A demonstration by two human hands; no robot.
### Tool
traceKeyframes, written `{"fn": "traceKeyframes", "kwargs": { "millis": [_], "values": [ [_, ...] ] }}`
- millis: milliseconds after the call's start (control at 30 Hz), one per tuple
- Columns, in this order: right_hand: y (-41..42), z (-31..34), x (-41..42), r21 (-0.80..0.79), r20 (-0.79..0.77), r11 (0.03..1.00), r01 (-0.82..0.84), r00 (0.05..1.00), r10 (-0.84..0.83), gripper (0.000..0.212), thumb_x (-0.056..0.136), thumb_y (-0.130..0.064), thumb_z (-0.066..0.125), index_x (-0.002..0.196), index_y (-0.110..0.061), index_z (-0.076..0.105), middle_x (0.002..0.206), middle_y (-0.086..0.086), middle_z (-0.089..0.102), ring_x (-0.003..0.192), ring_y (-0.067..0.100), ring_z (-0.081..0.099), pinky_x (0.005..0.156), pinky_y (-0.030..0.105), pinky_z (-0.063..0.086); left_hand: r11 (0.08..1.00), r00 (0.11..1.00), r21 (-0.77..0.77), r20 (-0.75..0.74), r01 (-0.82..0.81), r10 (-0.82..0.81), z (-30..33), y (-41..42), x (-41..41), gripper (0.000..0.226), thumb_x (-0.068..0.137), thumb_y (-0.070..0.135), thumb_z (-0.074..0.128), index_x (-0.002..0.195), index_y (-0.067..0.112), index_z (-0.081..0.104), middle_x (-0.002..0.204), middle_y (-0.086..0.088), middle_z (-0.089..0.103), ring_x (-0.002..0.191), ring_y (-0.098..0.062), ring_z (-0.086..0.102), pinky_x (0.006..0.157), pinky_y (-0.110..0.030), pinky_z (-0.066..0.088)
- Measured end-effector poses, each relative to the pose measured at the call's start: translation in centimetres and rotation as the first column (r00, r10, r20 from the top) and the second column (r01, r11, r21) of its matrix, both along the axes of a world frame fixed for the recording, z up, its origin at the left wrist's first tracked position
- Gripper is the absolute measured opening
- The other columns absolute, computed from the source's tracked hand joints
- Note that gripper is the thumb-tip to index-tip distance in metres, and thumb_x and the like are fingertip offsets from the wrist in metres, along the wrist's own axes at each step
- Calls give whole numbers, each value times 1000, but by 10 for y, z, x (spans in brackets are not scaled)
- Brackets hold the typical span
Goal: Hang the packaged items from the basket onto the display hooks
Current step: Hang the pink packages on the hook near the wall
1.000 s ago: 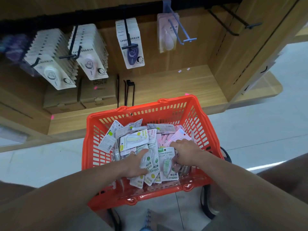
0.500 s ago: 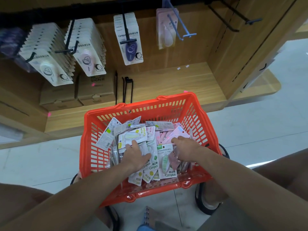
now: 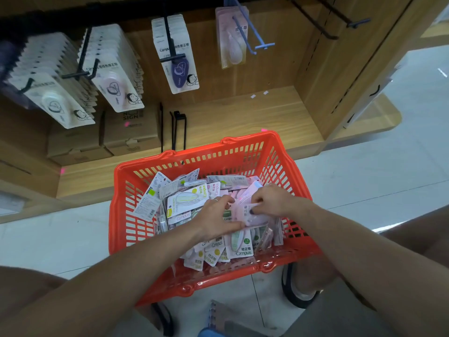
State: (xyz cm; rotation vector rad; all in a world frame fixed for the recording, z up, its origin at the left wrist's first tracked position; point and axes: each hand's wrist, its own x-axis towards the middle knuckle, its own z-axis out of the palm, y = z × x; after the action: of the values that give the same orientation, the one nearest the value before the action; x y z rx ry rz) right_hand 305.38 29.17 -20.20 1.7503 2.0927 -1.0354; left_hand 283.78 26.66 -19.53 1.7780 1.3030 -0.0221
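An orange basket (image 3: 126, 207) on the floor holds several packaged correction tapes, green and pink. Both hands are inside it. My left hand (image 3: 216, 218) and my right hand (image 3: 269, 200) together grip a pink packaged item (image 3: 252, 215) lifted slightly above the pile. Above, display hooks carry white packs (image 3: 51, 93), pink-tape packs (image 3: 114, 79), purple-tape packs (image 3: 176, 57) and a pink pack (image 3: 232, 37) on a blue hook (image 3: 255, 37). Two black hooks (image 3: 340, 20) at the upper right are bare.
A wooden shelf (image 3: 243, 113) lies under the hooks, with cardboard boxes (image 3: 126, 132) at its left and loose black hooks (image 3: 178, 130) leaning beside them. A wooden side panel (image 3: 340, 69) rises at the right. The floor is pale tile. My knees flank the basket.
Both hands moved from the near middle of the pile toward the right and closed together on a pink pack, raising it a little. The view shifted slightly.
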Motion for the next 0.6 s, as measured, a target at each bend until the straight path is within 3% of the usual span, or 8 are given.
{"fn": "traceKeyframes", "kwargs": {
  "millis": [67, 133, 200, 267, 300, 433, 533, 600],
  "values": [
    [5, 6, 4, -56, -196, 987, 151, 968, -160, 47, 92, -19, 74, 57, -21, 44, 60, -5, 40, 62, 14, 40, 64, 31, 33, 991, 988, -80, 104, -105, 113, 2, 5, 1, 52, 87, 38, 83, 128, 20, 56, 112, 7, 64, 100, -17, 64, 78, -31, 55],
    [8, 16, 4, -146, -327, 956, 253, 900, -288, 47, 94, -13, 73, 56, -21, 46, 59, -7, 40, 56, 9, 39, 55, 24, 32, 967, 960, -118, 142, -226, 241, 4, 12, 0, 43, 87, 33, 84, 119, 18, 59, 108, -1, 71, 93, -22, 70, 76, -43, 60],
    [8, 23, 1, -234, -386, 926, 298, 845, -369, 32, 96, -14, 70, 66, -18, 63, 69, -5, 53, 62, 5, 49, 59, 19, 37, 943, 927, -152, 192, -294, 321, 6, 20, -2, 27, 91, 21, 80, 109, 15, 60, 102, -9, 71, 83, -24, 69, 81, -50, 59],
    [8, 21, -2, -296, -374, 893, 338, 820, -434, 6, 95, -15, 69, 93, -12, 74, 93, 1, 66, 84, 12, 61, 75, 24, 48, 929, 904, -171, 231, -327, 360, 10, 26, -5, 18, 93, 14, 75, 101, 17, 59, 98, -12, 70, 78, -23, 67, 80, -50, 60],
    [8, 19, -2, -305, -332, 887, 346, 835, -440, 13, 93, -14, 70, 104, -12, 74, 104, 4, 67, 93, 17, 65, 81, 29, 54, 928, 900, -153, 236, -339, 368, 11, 28, -7, 18, 93, 12, 74, 97, 20, 59, 97, -13, 71, 76, -23, 67, 77, -47, 61],
    [-4, 14, 6, -325, -1, 939, 116, 992, -123, 55, 80, -16, 75, 132, -19, 58, 125, 3, 60, 106, 21, 63, 88, 37, 58, 924, 899, -48, 216, -380, 381, 17, 30, -13, 17, 97, 7, 68, 96, 22, 59, 87, -3, 67, 57, -6, 59, 50, -16, 45],
    [-26, 8, 4, -334, 238, 931, -146, 943, 233, 47, 84, -18, 75, 130, -21, 63, 124, 3, 64, 110, 25, 63, 92, 37, 55, 920, 894, -49, 221, -389, 390, 17, 30, -16, 15, 98, 8, 67, 99, 20, 58, 88, -3, 67, 47, 0, 57, 47, -17, 44],
    [-33, 4, -2, -258, 310, 932, -255, 892, 330, 35, 91, -24, 73, 125, -21, 69, 122, 4, 67, 110, 26, 64, 91, 37, 54, 917, 891, -45, 226, -395, 395, 15, 30, -17, 18, 98, 11, 69, 110, 17, 56, 91, 0, 66, 46, -3, 60, 48, -22, 45]
  ]
}}
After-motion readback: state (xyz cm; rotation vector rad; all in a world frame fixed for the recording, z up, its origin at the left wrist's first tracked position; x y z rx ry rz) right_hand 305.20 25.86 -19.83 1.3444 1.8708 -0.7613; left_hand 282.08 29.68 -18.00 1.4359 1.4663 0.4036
